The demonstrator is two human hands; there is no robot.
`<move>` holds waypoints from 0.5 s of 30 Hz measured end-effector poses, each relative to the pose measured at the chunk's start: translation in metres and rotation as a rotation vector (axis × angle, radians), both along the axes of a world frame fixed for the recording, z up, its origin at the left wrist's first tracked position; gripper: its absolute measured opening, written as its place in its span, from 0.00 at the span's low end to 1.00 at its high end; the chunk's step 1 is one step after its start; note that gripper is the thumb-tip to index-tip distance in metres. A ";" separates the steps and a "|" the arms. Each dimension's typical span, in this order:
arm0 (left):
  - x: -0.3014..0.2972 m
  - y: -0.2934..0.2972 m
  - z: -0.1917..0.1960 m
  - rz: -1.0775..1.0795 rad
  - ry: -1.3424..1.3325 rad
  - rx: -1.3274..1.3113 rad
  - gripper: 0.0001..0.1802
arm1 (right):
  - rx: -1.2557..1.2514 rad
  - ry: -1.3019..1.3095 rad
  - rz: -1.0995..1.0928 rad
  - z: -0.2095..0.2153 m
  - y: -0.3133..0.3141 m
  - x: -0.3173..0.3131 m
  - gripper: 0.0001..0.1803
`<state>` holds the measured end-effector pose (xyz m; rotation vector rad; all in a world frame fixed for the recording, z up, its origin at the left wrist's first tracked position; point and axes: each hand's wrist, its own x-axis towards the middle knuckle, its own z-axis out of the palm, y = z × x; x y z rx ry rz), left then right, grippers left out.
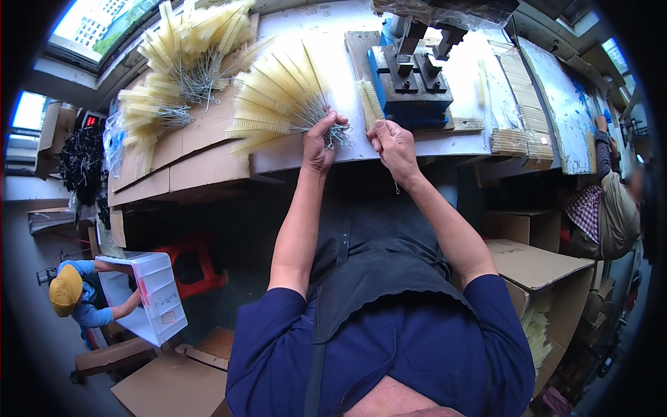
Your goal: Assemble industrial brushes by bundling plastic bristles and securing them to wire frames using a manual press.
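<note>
My left hand (320, 144) is closed round the wire stems of a fanned bunch of brushes (281, 94). Their pale yellow bristles spread up and to the left over the white tabletop, and looped wire ends stick out by my fingers. In my right hand (394, 147) is a single brush (369, 101) of the same kind, pinched near its lower end. Its bristles point up and away from me, and a wire loop shows below the hand. Just beyond it stands a blue machine (411, 90) with dark metal clamp blocks on top.
More brushes (208, 45) lie heaped on cardboard (201, 149) at the left. Flattened cardboard strips (520, 97) lie right of the machine. An open carton (549, 278) of bristly pieces stands at my right. One person (76, 295) handles a white bin (149, 295); another (604, 208) is far right.
</note>
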<state>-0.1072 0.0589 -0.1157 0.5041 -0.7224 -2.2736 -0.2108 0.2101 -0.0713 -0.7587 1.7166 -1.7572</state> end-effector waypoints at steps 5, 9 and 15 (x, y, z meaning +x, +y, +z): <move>-0.005 0.000 0.002 -0.051 0.032 0.033 0.15 | 0.047 -0.502 0.085 0.006 0.021 -0.002 0.20; -0.003 -0.002 -0.004 -0.047 0.006 0.019 0.15 | -0.055 -0.413 0.025 0.020 0.035 -0.008 0.20; 0.003 -0.005 -0.009 -0.078 0.008 0.007 0.15 | 0.062 -0.098 -0.187 0.037 0.055 -0.058 0.23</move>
